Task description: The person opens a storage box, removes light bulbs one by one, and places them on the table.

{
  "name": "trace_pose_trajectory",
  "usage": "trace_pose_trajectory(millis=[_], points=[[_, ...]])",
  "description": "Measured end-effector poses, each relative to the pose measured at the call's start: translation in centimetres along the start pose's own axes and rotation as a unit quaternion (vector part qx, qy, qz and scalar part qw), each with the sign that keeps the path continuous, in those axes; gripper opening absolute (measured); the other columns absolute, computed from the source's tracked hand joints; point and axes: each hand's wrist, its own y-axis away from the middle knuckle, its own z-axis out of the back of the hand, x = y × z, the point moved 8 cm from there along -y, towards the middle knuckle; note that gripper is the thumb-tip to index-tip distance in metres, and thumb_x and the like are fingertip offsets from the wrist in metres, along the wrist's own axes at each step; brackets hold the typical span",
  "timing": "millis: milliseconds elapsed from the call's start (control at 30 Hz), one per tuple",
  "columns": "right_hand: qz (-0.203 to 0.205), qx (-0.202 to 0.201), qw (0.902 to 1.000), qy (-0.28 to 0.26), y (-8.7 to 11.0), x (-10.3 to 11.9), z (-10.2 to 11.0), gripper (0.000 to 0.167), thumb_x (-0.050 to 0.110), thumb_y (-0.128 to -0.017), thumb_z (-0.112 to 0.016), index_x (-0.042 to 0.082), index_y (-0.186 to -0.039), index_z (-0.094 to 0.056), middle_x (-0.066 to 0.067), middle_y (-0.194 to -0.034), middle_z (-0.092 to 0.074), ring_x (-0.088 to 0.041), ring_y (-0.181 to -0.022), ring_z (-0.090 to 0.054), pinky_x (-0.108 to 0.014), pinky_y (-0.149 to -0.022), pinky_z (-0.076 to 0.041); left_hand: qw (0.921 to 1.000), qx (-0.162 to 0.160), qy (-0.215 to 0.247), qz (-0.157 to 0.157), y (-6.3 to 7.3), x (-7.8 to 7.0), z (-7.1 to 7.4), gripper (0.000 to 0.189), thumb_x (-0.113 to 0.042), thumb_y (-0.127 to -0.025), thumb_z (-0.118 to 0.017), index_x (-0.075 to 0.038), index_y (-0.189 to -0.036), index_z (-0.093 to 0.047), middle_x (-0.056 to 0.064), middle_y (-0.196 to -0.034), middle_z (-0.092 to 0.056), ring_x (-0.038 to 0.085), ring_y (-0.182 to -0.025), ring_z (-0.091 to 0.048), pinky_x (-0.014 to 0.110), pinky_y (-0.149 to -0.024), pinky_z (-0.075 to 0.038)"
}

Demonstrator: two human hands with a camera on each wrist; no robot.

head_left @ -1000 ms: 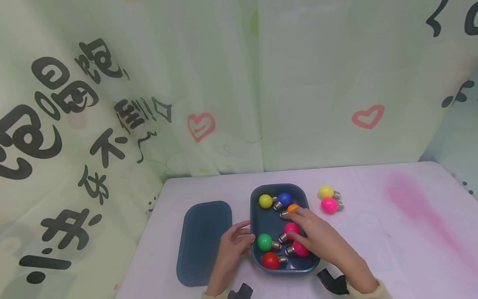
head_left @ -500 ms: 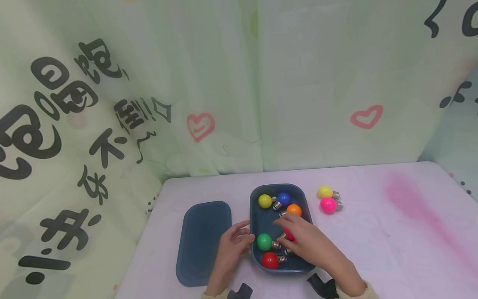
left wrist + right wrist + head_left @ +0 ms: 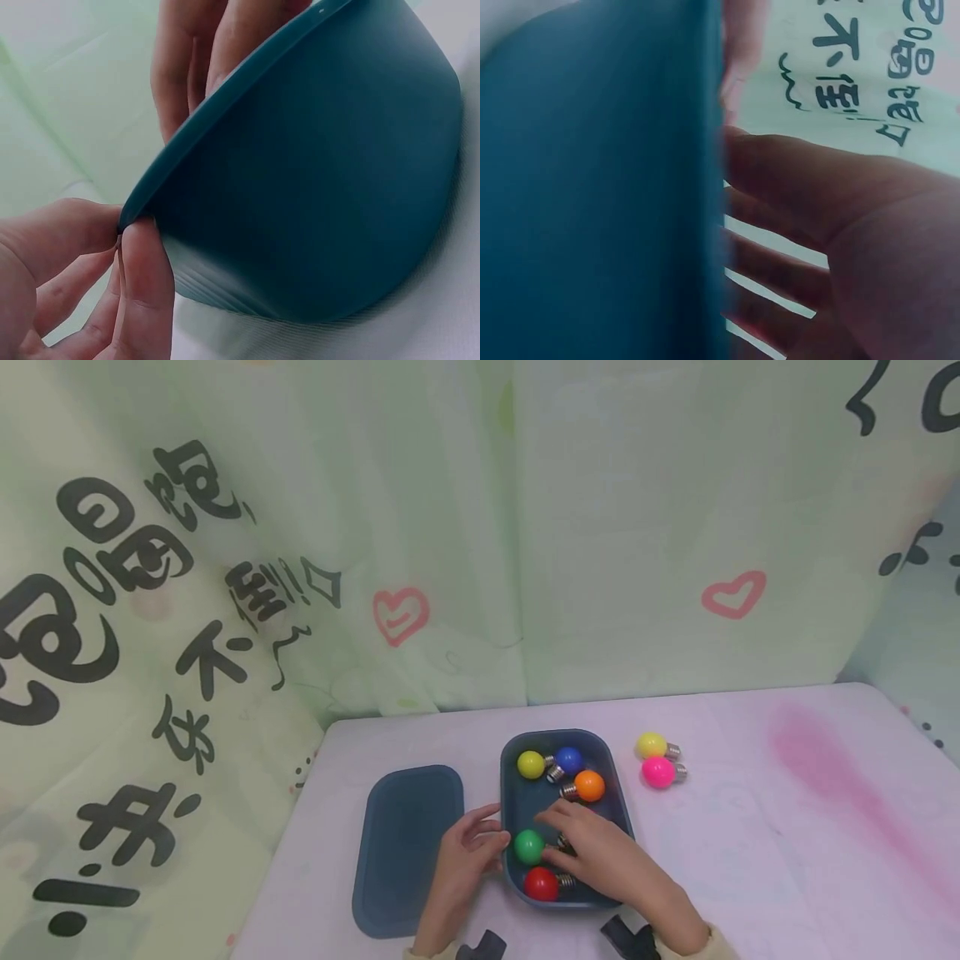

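Note:
A dark blue tray (image 3: 532,799) holds several colored light bulbs. My left hand (image 3: 467,864) grips its left rim; in the left wrist view, thumb and finger pinch the tray's edge (image 3: 135,199). My right hand (image 3: 600,856) reaches over the right side into the tray, fingers spread, the thumb tip beside the green bulb (image 3: 529,847). Whether it touches that bulb I cannot tell. Just below lies a red bulb (image 3: 541,884). Farther back sit an orange bulb (image 3: 590,786), a blue bulb (image 3: 569,761) and a yellow bulb (image 3: 531,765). Pink bulbs are mostly hidden by the right hand.
A flat blue tray or lid (image 3: 408,852) lies left of the filled tray. Right of it, on the pale tablecloth (image 3: 750,827), a second yellow bulb (image 3: 651,745) and a pink bulb (image 3: 658,772) lie side by side. A printed curtain (image 3: 600,527) hangs behind the table.
My right hand has moved left and toward the near end inside the tray, from the orange bulb to the green one. The orange bulb is uncovered. The left hand has stayed on the rim.

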Motion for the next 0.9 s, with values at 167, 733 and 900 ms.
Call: trace_pose_trajectory(millis=[167, 733, 900], points=[[0.009, 0.018, 0.9998, -0.007, -0.1, 0.0, -1.1, 0.041, 0.025, -0.085, -0.078, 0.007, -0.121, -0.066, -0.002, -0.109, -0.063, -0.018, -0.098, -0.062, -0.039, -0.084, -0.058, 1.0, 0.001, 0.0, 0.0, 0.1, 0.0, 0.0, 0.048, -0.02, -0.088, -0.074, -0.012, -0.134, -0.06, 0.008, -0.11, -0.066, 0.016, -0.09, -0.067, 0.027, -0.068, -0.055], [0.037, 0.01, 0.9992, 0.016, -0.8, 1.0, -2.5, 0.038, 0.015, -0.082, -0.08, 0.007, -0.117, -0.068, 0.0, -0.105, -0.062, -0.014, -0.092, -0.06, -0.038, -0.083, -0.058, 1.0, 0.002, 0.008, -0.005, -0.1, 0.1, 0.0, 0.049, -0.019, -0.088, -0.075, -0.012, -0.134, -0.061, 0.009, -0.11, -0.066, 0.016, -0.089, -0.066, 0.028, -0.066, -0.055], [0.031, 0.015, 0.9994, 0.006, -0.9, 0.9, -2.6, 0.038, 0.014, -0.082, -0.08, 0.006, -0.117, -0.068, -0.001, -0.105, -0.062, -0.016, -0.094, -0.062, -0.04, -0.084, -0.057, 1.0, 0.002, 0.002, -0.005, -0.1, 0.2, 0.0, 0.049, -0.02, -0.087, -0.075, -0.012, -0.134, -0.061, 0.009, -0.111, -0.066, 0.015, -0.089, -0.066, 0.029, -0.067, -0.055]])
